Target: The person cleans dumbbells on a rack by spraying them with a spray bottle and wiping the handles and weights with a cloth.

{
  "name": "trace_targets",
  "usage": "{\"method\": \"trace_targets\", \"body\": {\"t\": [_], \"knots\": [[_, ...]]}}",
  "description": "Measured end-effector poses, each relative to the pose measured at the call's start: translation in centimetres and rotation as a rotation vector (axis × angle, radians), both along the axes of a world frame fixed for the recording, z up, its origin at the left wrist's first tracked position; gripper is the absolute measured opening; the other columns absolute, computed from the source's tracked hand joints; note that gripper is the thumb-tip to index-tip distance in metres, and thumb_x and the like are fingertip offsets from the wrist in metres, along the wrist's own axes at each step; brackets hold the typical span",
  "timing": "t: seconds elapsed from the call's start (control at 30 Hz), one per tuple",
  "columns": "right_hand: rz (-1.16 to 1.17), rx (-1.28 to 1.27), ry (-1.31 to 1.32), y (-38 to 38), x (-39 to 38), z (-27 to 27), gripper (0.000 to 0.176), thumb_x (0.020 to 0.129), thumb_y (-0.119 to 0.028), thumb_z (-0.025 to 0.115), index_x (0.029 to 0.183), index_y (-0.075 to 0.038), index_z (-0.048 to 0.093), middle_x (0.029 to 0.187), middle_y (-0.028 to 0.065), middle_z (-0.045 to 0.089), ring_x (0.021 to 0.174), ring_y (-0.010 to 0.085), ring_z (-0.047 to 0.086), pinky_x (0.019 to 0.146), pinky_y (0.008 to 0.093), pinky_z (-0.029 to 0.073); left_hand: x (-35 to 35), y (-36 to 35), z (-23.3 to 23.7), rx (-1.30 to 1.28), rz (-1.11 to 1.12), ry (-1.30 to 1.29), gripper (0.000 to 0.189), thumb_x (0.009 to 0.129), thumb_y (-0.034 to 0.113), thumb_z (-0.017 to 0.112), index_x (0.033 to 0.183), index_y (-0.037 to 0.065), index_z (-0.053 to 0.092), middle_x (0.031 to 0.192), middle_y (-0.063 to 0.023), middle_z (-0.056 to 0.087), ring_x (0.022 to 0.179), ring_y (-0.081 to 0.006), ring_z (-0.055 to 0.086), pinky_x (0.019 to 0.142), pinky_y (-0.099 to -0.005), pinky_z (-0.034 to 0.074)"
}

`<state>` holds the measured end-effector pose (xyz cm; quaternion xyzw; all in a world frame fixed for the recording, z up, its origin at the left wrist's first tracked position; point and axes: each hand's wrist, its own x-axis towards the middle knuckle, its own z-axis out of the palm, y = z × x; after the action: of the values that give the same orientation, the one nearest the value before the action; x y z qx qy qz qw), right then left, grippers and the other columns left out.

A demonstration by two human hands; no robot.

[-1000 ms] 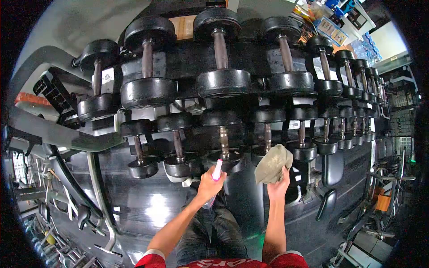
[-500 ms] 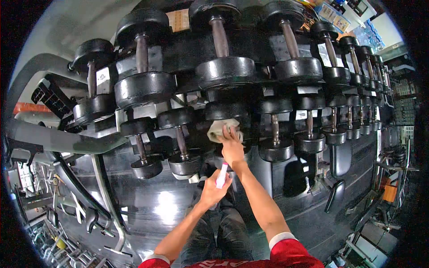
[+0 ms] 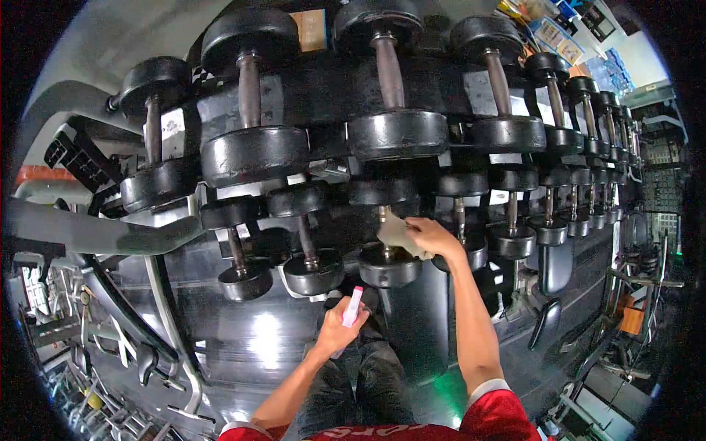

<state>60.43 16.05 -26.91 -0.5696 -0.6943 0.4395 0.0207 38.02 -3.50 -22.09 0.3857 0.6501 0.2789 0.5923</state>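
Note:
My right hand (image 3: 435, 237) grips a beige cloth (image 3: 398, 234). The cloth lies against the handle of a black dumbbell (image 3: 389, 267) on the lower rack row, between its two round heads. Lower down, in front of my legs, my left hand (image 3: 340, 328) is wrapped round a slim white bottle with a pink top (image 3: 353, 307), held upright and apart from the dumbbells. Another lower-row dumbbell (image 3: 312, 270) rests to the left of the one under the cloth. Part of the dumbbell just right of it is hidden behind my right hand.
Larger dumbbells (image 3: 397, 132) fill the upper row of the rack. Grey machine frames (image 3: 103, 229) stand at the left. A padded bench (image 3: 555, 268) is at the right. Behind the rack, bottles in plastic wrap (image 3: 609, 72) and a cardboard piece (image 3: 312, 29) show.
My right hand and the cloth have moved right and slightly down, from the dumbbell's upper head to its handle. My left hand with the bottle has shifted slightly down and left.

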Motion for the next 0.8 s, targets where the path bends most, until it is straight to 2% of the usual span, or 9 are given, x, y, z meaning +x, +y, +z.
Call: {"method": "trace_targets", "body": {"t": [0.17,0.23,0.27,0.43,0.53,0.63,0.73,0.77,0.8], "knots": [[0.235,-0.131,-0.363,-2.4,-10.8,3.0,0.036,0.079,-0.024,0.049,0.109,-0.007,0.062,0.101,0.0148,0.066,0.098,0.0295,0.062,0.081,0.0516,0.046,-2.1,-0.6,-1.4,-0.007,0.029,-0.009,0.02,0.081,0.016,0.067,0.094,0.004,0.057,0.069,-0.0014,0.059,0.061,-0.0107,0.057,0.057,-0.0277,0.048],[0.412,0.125,-0.471,-5.9,-12.3,-6.7,0.035,0.081,-0.024,0.047,0.108,-0.009,0.064,0.103,0.0125,0.066,0.098,0.0279,0.063,0.077,0.0546,0.045,-2.3,-0.1,-0.5,-0.157,0.068,-0.009,0.019,0.082,0.015,0.066,0.094,0.004,0.057,0.067,-0.0006,0.058,0.054,-0.008,0.054,0.051,-0.0257,0.046],[0.403,0.121,-0.47,-6.0,-13.0,-6.9,0.035,0.081,-0.024,0.047,0.108,-0.009,0.064,0.103,0.0125,0.066,0.098,0.0279,0.063,0.077,0.0546,0.045,-2.4,-0.1,-0.4,-0.118,0.093,-0.04,0.018,0.082,0.015,0.065,0.094,0.004,0.056,0.066,0.0001,0.057,0.05,-0.0066,0.052,0.047,-0.0246,0.044],[0.376,-0.039,-0.516,-6.1,-13.4,-7.0,0.03,0.08,-0.017,0.051,0.106,-0.01,0.064,0.099,0.0115,0.067,0.088,0.028,0.066,0.072,0.043,0.052,-2.3,-0.3,-0.2,-0.116,0.11,-0.078,0.016,0.082,0.012,0.065,0.091,0.004,0.055,0.065,0.0006,0.056,0.05,-0.0067,0.052,0.047,-0.0244,0.044],[0.414,0.079,-0.341,-5.8,-10.6,-4.1,0.025,0.079,-0.014,0.053,0.102,-0.011,0.064,0.095,0.0124,0.067,0.086,0.0294,0.066,0.071,0.0406,0.054,-2.4,-1.0,-1.2,-0.109,0.098,-0.069,0.016,0.082,0.011,0.065,0.091,0.004,0.055,0.065,0.0005,0.055,0.05,-0.0067,0.052,0.047,-0.0243,0.044],[0.427,-0.167,-0.153,-4.0,-6.8,-0.1,0.023,0.084,-0.015,0.049,0.105,-0.009,0.057,0.09,0.0205,0.064,0.087,0.0393,0.062,0.073,0.0464,0.05,-2.8,-0.8,0.0,-0.136,0.097,-0.086,0.016,0.081,0.011,0.066,0.09,0.004,0.055,0.064,-0.0002,0.055,0.051,-0.0076,0.053,0.048,-0.0253,0.044],[0.45,-0.388,-0.105,-0.4,-3.4,3.2,0.032,0.085,-0.023,0.046,0.112,-0.009,0.059,0.106,0.0176,0.062,0.099,0.0325,0.06,0.084,0.0404,0.046,-3.3,-0.7,0.5,-0.134,0.06,-0.048,0.017,0.08,0.012,0.067,0.091,0.004,0.055,0.065,-0.0007,0.056,0.052,-0.0082,0.053,0.048,-0.0261,0.045],[0.462,-0.348,-0.126,0.5,-1.8,2.0,0.036,0.083,-0.026,0.048,0.111,-0.007,0.059,0.104,0.0159,0.064,0.096,0.0306,0.062,0.083,0.0377,0.048,-3.6,-0.7,0.6,-0.135,0.046,-0.037,0.017,0.08,0.012,0.067,0.091,0.004,0.056,0.066,-0.0014,0.057,0.053,-0.0091,0.055,0.05,-0.0265,0.046],[0.323,-0.368,-0.227,1.7,-1.7,5.1,0.037,0.08,-0.026,0.048,0.107,-0.006,0.062,0.102,0.0158,0.065,0.092,0.0292,0.064,0.079,0.0365,0.049,-3.9,-0.8,0.7,-0.136,0.035,-0.023,0.018,0.08,0.012,0.067,0.091,0.004,0.056,0.066,-0.0021,0.058,0.055,-0.01,0.056,0.052,-0.0269,0.047]]}}
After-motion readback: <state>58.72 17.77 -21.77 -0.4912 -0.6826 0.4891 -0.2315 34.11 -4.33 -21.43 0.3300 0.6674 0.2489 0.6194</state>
